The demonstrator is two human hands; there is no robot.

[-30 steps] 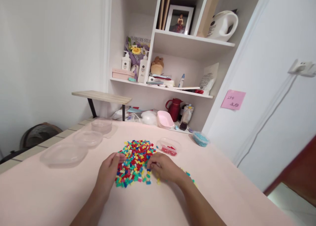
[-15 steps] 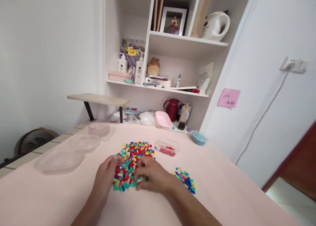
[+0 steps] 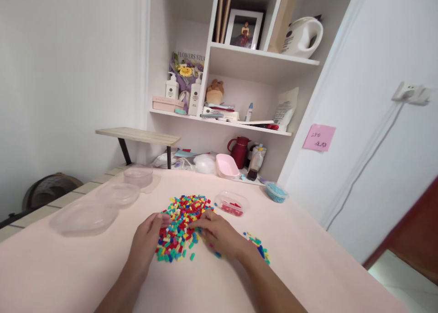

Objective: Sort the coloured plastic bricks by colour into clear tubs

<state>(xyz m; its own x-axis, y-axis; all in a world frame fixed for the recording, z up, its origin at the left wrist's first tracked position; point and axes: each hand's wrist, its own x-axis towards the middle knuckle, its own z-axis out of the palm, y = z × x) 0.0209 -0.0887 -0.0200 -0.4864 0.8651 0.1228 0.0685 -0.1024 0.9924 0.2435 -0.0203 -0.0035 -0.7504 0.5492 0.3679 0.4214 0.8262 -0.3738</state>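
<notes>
A heap of small red, yellow, green and blue bricks [image 3: 182, 221] lies on the pink table [image 3: 308, 258]. My left hand [image 3: 148, 240] rests on the heap's left edge, fingers curled against the bricks. My right hand [image 3: 219, 233] lies palm down on the heap's right side, fingertips among the bricks. What either hand holds is hidden. A smaller cluster of mixed bricks [image 3: 258, 248] sits just right of my right wrist. A clear tub with red bricks [image 3: 232, 203] stands behind my right hand.
Three clear plastic tubs [image 3: 118, 193] stand in a row at the left. A small tub of blue bricks [image 3: 276, 192] is at the back right. A pink tray [image 3: 227, 165], red jug [image 3: 239, 151] and shelves stand behind the table.
My right hand slid from the heap's near right edge back up to its right side, leaving a few loose bricks below. The left hand stayed put. The camera shifted slightly.
</notes>
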